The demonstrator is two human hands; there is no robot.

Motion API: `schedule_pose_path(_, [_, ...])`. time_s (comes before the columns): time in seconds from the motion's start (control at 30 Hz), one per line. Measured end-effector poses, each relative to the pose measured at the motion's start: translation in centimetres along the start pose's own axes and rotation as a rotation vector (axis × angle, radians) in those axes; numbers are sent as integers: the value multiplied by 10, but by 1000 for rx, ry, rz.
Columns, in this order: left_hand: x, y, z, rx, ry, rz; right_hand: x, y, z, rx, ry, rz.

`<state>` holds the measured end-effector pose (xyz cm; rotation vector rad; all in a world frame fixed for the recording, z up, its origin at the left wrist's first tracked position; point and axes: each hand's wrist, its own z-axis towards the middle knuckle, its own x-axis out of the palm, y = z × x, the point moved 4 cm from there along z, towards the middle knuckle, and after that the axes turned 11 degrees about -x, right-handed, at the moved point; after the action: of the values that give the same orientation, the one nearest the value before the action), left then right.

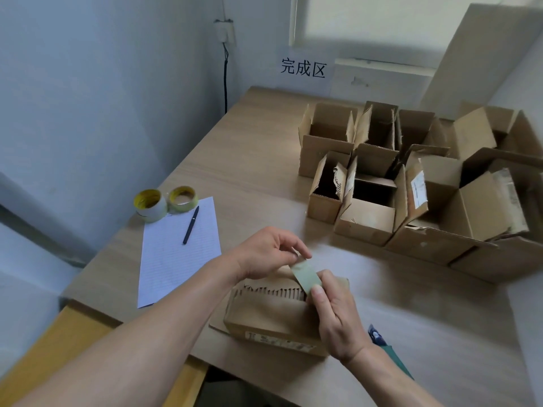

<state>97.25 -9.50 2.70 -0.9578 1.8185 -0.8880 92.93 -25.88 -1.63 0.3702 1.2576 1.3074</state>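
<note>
A short strip of pale greenish tape (305,278) slants across the lower centre of the frame. The left hand (264,251) pinches its upper end and the right hand (338,318) its lower. Beneath it a brown cardboard box (270,317) lies flat on the tabletop (411,304). Its top seam is torn ragged, with what seems a worn label on its near side.

I am looking over a pale wood-grain table (264,160) running into the room corner. Near its front edge a worn cardboard box (264,315) is lying flat. Just right of it a green-handled cutter (379,339) is lying, partly hidden. To the left a lined sheet of paper (176,259) is lying, a dark pen (191,225) resting on it. At the sheet's far corner a whitish tape roll (148,205) and a yellowish tape roll (182,199) are sitting side by side. On the right, open cardboard boxes (364,218) are standing packed together, flaps up.
</note>
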Motion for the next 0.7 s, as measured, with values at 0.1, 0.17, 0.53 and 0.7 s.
schedule_pose_path(0.1, [-3,-5,4,15,5,44,-1,-1,-1,15,6,17])
schedule_pose_path(0.17, [-4,-9,6,24,-9,81,-2,-1,-2,22,12,27])
schedule_pose_path(0.53, [-15,-16,-7,127,-62,372,-3,-9,1,77,-36,-10])
schedule_pose_path(0.7, [-22,6,-35,-20,-296,184,1,-21,2,161,-156,-41])
